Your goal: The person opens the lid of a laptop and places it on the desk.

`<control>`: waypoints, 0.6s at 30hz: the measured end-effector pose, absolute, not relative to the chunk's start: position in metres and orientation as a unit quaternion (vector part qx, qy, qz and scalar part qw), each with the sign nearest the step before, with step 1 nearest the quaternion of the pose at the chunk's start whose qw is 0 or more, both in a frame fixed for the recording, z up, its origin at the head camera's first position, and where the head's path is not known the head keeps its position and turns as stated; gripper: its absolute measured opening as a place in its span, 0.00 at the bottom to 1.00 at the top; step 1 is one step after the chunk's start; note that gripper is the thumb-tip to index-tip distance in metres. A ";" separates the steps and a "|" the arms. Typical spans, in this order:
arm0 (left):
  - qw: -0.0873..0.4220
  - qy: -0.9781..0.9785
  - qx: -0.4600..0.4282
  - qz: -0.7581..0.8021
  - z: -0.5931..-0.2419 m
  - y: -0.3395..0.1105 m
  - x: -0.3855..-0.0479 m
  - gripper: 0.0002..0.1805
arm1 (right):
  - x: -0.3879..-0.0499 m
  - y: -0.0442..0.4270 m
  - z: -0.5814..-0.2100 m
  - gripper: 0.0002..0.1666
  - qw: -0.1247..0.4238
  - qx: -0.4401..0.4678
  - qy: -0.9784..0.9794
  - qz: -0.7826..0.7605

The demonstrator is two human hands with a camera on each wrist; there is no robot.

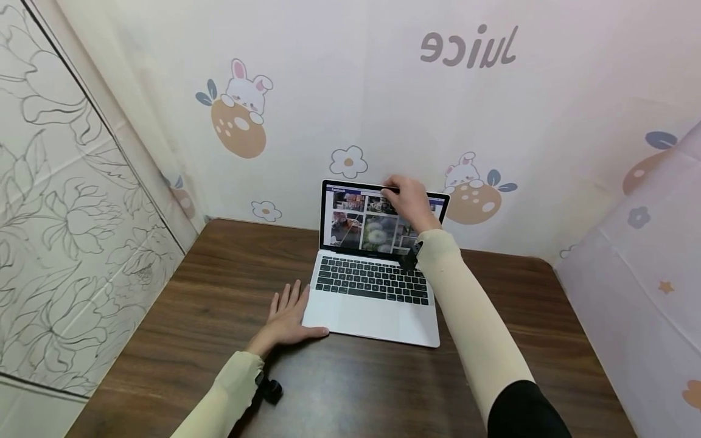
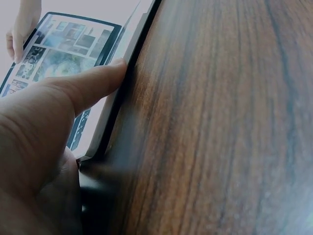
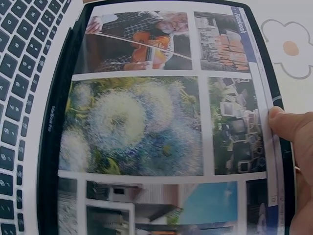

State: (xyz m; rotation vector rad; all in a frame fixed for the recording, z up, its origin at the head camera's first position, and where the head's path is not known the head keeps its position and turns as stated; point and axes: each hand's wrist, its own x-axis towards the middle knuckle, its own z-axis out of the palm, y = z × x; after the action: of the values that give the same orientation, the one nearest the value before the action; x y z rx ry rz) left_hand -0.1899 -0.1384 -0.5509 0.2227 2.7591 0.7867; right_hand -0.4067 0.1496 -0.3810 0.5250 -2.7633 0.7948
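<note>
A silver laptop (image 1: 361,316) stands unfolded on the wooden table, its lit screen (image 1: 378,234) showing a grid of photos. My right hand (image 1: 411,201) pinches the screen's top edge, with the thumb on the front face and the other fingers behind it, as the right wrist view also shows. At the laptop's front left corner, my left hand (image 1: 287,321) lies with its fingers spread and straight. Its thumb (image 2: 100,81) reaches along the front edge of the base. The black keyboard (image 1: 372,280) is partly covered by my right wrist in the head view.
The brown wooden table (image 1: 219,292) spreads around the laptop on both sides and in front. Close behind the screen hangs a pale curtain (image 1: 306,91) printed with rabbits and flowers. A panel with line-drawn flowers (image 1: 71,213) borders the left, and another pale cloth (image 1: 641,274) the right.
</note>
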 end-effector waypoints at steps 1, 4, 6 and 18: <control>0.134 0.951 0.076 0.269 -0.551 -0.138 -0.190 0.70 | -0.407 0.150 -0.382 0.15 0.111 0.177 -0.938 0.275; 0.134 0.950 0.075 0.273 -0.550 -0.137 -0.189 0.69 | -0.408 0.150 -0.385 0.16 0.118 0.176 -0.935 0.286; 0.137 0.949 0.073 0.275 -0.549 -0.137 -0.189 0.70 | -0.408 0.150 -0.385 0.16 0.120 0.179 -0.932 0.291; 0.131 0.949 0.069 0.278 -0.551 -0.137 -0.188 0.69 | -0.409 0.148 -0.387 0.16 0.124 0.168 -0.934 0.291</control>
State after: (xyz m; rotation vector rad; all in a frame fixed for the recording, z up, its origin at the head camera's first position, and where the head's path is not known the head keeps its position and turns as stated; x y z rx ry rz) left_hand -0.1884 -0.1368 -0.5513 0.1991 2.7549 0.8081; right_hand -0.4086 0.1480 -0.3872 0.4912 -2.7220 0.8491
